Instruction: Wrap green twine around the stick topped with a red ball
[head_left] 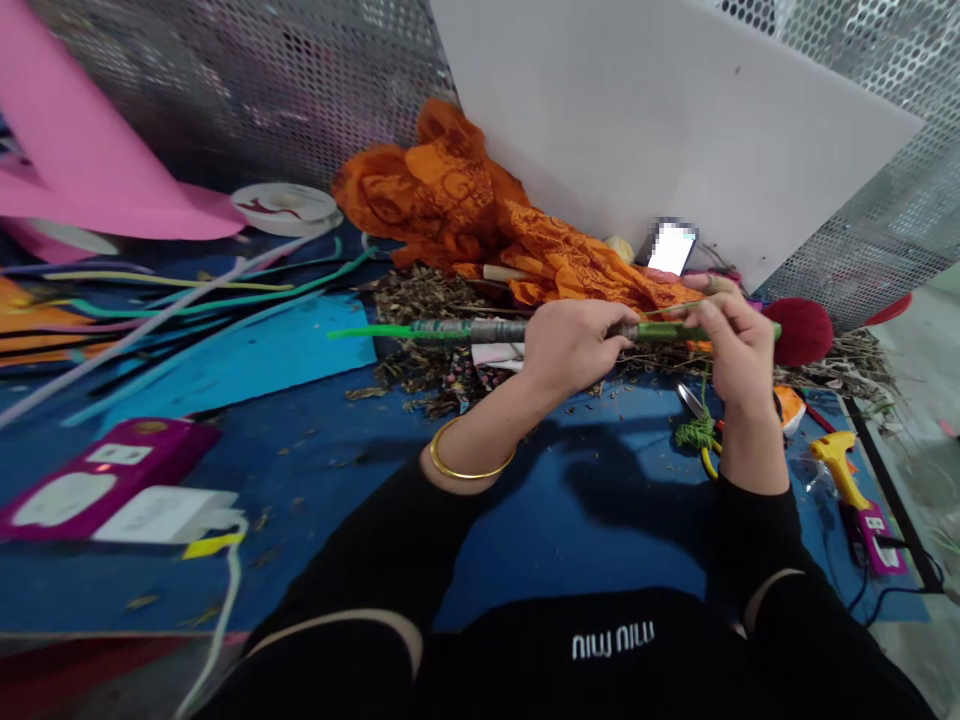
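Note:
My left hand (574, 345) is closed round a long wrapped stem (499, 331), held level above the table. Its left end is bright green, its middle grey, and its right part green. A dark red rounded head (802, 332) forms the right end. Near that head, my right hand (731, 335) pinches a thin green strand at the stem. The strand hangs past my right wrist to a tangled green bundle (696, 432) on the table. Beside the bundle lie scissors (690, 401), partly hidden by my right forearm.
Orange cloth (450, 190) and dried plant bits lie behind my hands. A lit phone (671, 248) leans against a white board (645, 120). Purple power strips (142, 450) and a yellow glue gun (844, 468) lie at the sides; rods, a ribbon roll (285, 205) and blue sheet are left.

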